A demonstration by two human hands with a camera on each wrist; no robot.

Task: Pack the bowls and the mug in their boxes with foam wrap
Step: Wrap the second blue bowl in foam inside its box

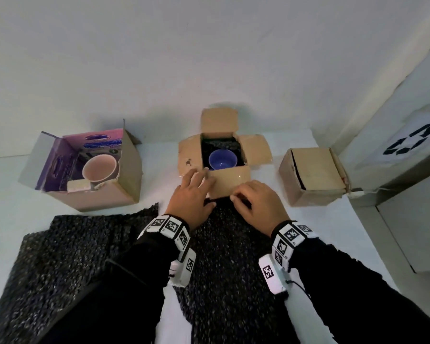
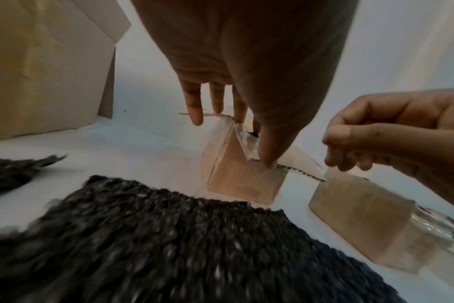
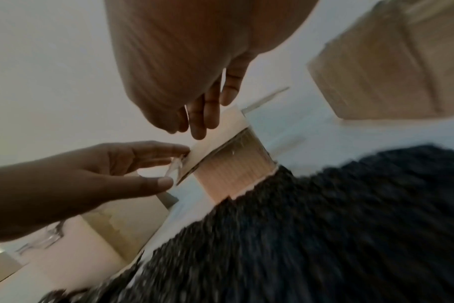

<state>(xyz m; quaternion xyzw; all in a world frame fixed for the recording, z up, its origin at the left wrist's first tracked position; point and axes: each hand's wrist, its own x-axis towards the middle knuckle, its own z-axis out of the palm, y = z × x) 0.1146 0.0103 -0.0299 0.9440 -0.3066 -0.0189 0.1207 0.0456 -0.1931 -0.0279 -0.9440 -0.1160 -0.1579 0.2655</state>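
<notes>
The middle cardboard box [image 1: 191, 150] stands open with a blue bowl [image 1: 222, 158] inside on dark foam. My left hand [image 1: 199, 177] holds the left end of its near flap [image 1: 231, 182], fingers [image 2: 194, 114] on the far side and thumb on the near edge. A scrap of clear tape hangs at that corner [image 3: 174, 168]. My right hand [image 1: 236, 196] has its fingers [image 2: 350, 164] curled at the flap's right end; a grip does not show. A pink bowl [image 1: 99, 168] sits in the purple-lined box [image 1: 129, 165] at the left.
A closed cardboard box [image 1: 313, 170] stands to the right. Two dark foam sheets [image 1: 233, 256] [image 1: 72, 244] lie on the white table in front of the boxes. A wall runs close behind. A grey bin with a recycling symbol [image 1: 407, 145] stands at the right.
</notes>
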